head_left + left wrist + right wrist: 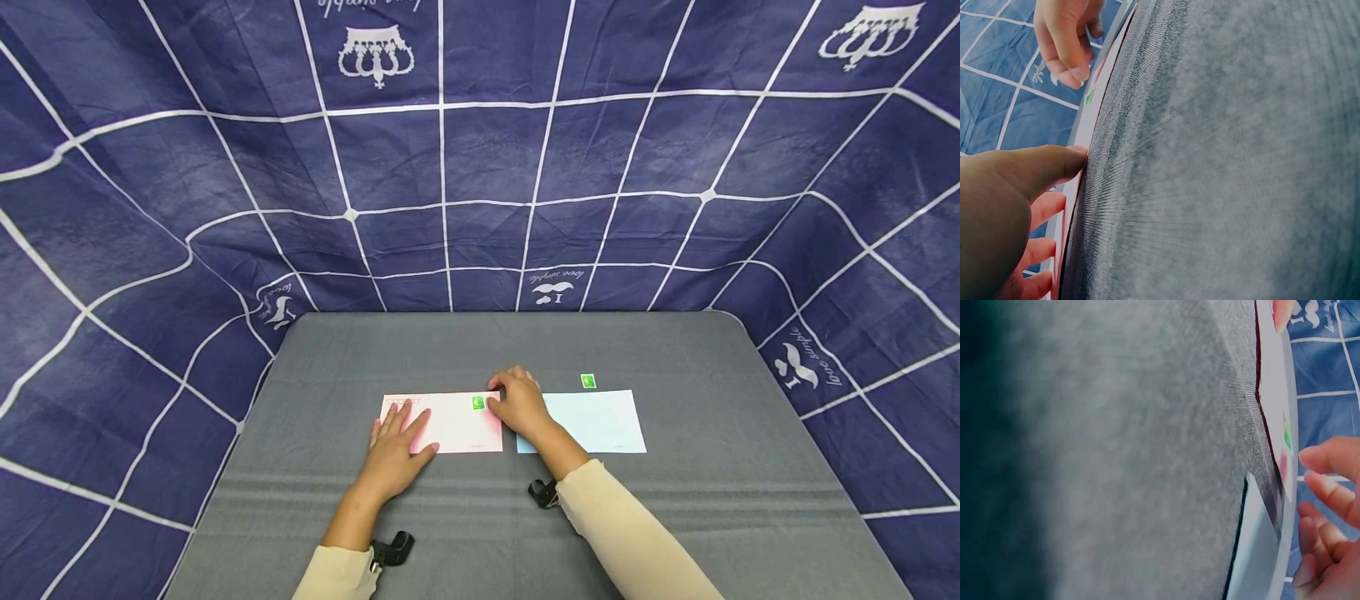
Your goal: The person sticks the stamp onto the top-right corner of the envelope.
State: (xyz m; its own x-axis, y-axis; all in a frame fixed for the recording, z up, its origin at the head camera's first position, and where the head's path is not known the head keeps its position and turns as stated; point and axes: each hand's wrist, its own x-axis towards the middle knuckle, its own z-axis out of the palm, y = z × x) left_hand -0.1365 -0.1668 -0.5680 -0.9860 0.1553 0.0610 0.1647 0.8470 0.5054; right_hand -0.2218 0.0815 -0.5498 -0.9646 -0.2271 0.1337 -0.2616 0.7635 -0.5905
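A pink envelope (453,429) lies flat on the grey cloth, with a green stamp (478,402) at its upper right corner. My left hand (393,458) rests on the envelope's left part, fingers spread and thumb on the lower edge. Just right of the stamp is my right hand (521,404), above the gap between the pink envelope and a light blue envelope (592,425). In the right wrist view its fingers (1329,456) are loosely bent and apart, holding nothing. Part of the blue envelope's left side is hidden under that hand.
A second green stamp (588,381) lies on the cloth just beyond the blue envelope. The grey table surface (712,500) is bordered at the back and sides by a dark blue checked curtain (495,158). A black wrist camera (393,550) is strapped below the left hand.
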